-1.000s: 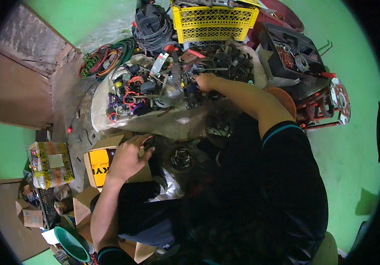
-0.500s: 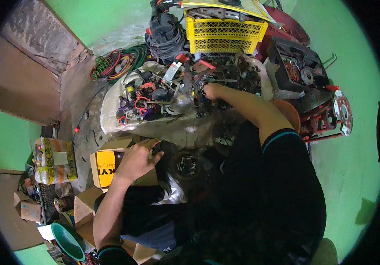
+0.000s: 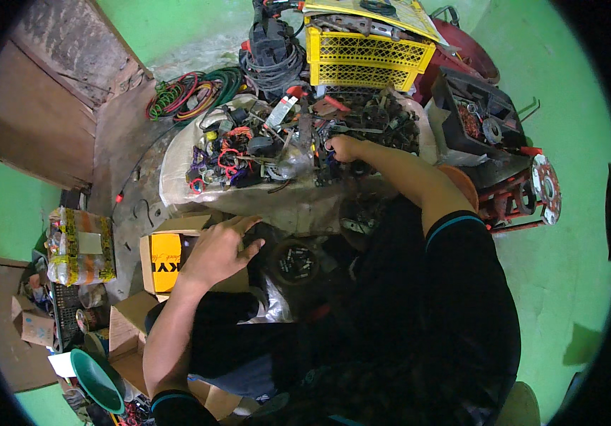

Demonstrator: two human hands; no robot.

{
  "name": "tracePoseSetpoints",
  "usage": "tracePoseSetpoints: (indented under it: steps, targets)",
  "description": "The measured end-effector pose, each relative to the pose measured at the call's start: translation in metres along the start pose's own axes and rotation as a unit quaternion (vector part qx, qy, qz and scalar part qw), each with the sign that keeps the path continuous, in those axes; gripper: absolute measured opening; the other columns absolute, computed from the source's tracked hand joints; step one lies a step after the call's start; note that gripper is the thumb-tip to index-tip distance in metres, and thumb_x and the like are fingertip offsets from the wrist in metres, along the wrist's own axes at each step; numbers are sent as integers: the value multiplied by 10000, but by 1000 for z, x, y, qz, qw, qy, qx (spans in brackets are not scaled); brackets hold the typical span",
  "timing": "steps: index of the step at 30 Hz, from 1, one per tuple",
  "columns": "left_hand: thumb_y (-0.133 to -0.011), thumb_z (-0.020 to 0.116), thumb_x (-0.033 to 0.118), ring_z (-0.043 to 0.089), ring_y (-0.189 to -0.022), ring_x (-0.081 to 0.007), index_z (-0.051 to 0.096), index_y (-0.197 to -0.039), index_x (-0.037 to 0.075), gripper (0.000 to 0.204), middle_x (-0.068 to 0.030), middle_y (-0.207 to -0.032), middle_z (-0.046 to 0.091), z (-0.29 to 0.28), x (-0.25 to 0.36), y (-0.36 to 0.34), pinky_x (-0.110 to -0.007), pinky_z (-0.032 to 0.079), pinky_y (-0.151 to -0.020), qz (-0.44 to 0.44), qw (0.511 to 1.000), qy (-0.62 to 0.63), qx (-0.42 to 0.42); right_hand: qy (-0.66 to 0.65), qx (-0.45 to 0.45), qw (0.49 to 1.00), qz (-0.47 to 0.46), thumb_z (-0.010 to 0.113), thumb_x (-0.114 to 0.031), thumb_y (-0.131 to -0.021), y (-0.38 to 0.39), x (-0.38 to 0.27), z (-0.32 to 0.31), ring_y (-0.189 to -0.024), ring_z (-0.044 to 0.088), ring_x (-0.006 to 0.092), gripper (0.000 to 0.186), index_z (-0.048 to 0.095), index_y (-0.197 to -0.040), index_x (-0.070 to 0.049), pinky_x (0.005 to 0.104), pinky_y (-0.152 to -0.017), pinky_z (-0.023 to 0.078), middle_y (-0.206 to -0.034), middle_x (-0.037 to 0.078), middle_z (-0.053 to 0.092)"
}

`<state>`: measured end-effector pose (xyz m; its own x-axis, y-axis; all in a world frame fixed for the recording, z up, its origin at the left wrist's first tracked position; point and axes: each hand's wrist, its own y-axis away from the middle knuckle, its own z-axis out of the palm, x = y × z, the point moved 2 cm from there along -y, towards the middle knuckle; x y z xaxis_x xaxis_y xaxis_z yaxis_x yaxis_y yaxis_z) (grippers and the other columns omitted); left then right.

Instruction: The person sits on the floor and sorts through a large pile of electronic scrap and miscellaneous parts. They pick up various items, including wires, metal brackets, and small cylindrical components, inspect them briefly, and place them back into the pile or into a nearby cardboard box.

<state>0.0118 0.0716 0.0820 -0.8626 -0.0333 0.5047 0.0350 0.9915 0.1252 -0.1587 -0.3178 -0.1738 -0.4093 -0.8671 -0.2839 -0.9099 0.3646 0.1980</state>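
Observation:
My right hand (image 3: 344, 148) reaches into a heap of tools and metal parts (image 3: 383, 128) spread on a pale sack (image 3: 178, 177). Its fingers are bent together at a small, shiny, ring-like piece (image 3: 329, 144); whether they grip it or something else is hidden. Above an open cardboard box (image 3: 147, 264) hovers my left hand (image 3: 222, 248), holding nothing, thumb apart from the stretched fingers. A yellow-orange package (image 3: 166, 255) sits in that box. Between my arms, in front of me, stands a round dark container (image 3: 295, 264) with small metal pieces in it.
A yellow crate (image 3: 366, 60) stands behind the heap, beside a corded dark machine (image 3: 273, 60). Coiled hoses (image 3: 195, 96) lie at the far left. On the right are a black toolbox (image 3: 461, 121) and a red metal frame (image 3: 525, 195). A green basin (image 3: 97, 381) sits at the near left.
The view has shifted slightly. My right hand stays at nearly the same spot in the heap, and my left hand still hovers above the box.

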Motion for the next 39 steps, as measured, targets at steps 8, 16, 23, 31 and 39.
tracePoseSetpoints:
  steps: [8,16,23,31,39]
  targets:
    - [-887,644,279,638,-906,-414,578,-1237,64,417,-215,-1017,667,5,-8,-6,-506,503,-788,-10,1000,-12,-20,47,-23,996,72,629,-222,-716,-10,7,-11,-923,637,418,331,675,-946,12,460,-804,514,-978,233,671]
    - [-850,693,243,661,-880,-372,595,-1231,58,435,-213,-1042,668,-4,2,-2,-454,525,-776,23,999,-24,12,-242,198,947,74,809,-226,-715,32,-46,-123,-840,698,273,448,639,-1033,40,384,-767,548,-973,165,700]
    - [-852,693,265,639,-947,-374,600,-1235,81,436,-206,-1047,656,-7,10,10,-465,501,-812,68,997,-13,34,-642,168,747,-30,677,55,-816,95,-126,-194,-952,671,232,469,517,-1256,31,353,-867,569,-1112,156,646]
    - [-861,686,265,627,-997,-392,597,-1231,51,437,-197,-1137,646,-10,19,15,-451,498,-866,64,998,3,7,-589,139,791,-94,672,80,-778,130,-126,-199,-1062,616,181,480,538,-1236,31,339,-943,517,-1188,107,619]
    - [-860,676,235,612,-1015,-403,581,-1233,23,439,-206,-1142,642,-8,19,15,-458,478,-890,48,998,22,-29,-208,-113,968,86,776,-127,-705,144,-105,-162,-736,648,186,428,630,-1085,5,331,-622,538,-890,100,676]
